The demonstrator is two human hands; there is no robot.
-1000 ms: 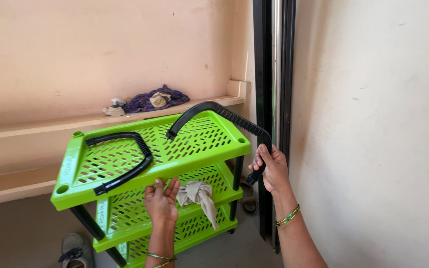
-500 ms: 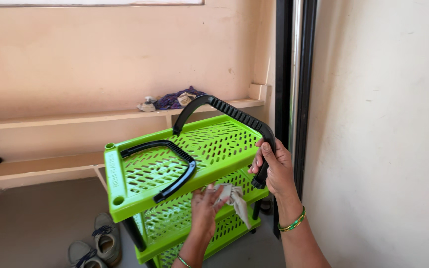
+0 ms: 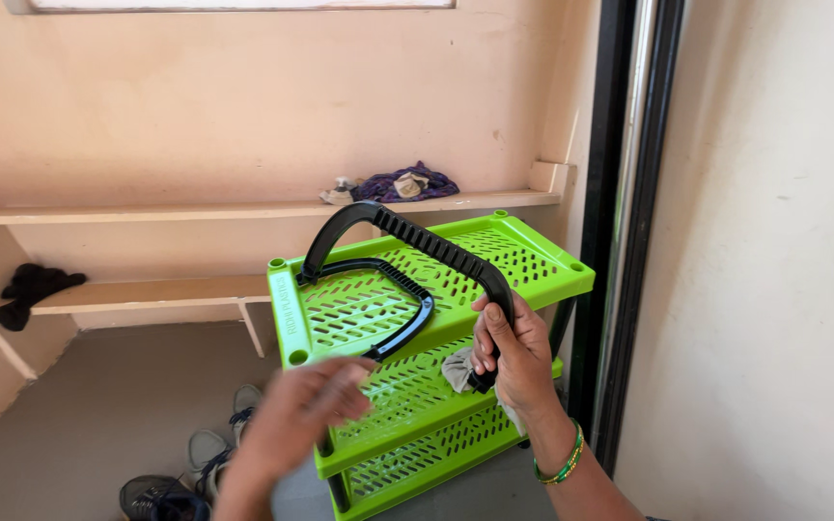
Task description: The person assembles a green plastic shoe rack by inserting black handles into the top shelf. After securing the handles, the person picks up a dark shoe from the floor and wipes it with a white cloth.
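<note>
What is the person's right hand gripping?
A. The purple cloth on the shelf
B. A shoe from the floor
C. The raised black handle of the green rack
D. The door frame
C: the right hand is closed around the raised black handle above the green rack.

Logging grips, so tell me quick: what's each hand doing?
Left hand: blurred, holding nothing visible; open or closed cannot be told.
Right hand: closed on the black handle, cloth tucked under.

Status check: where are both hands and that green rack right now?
Right hand clamped on raised black handle, grey cloth tucked under it. Left hand blurred, open, at front edge of green rack. Second handle flat on top tier. Shoes on floor nearby.
</note>
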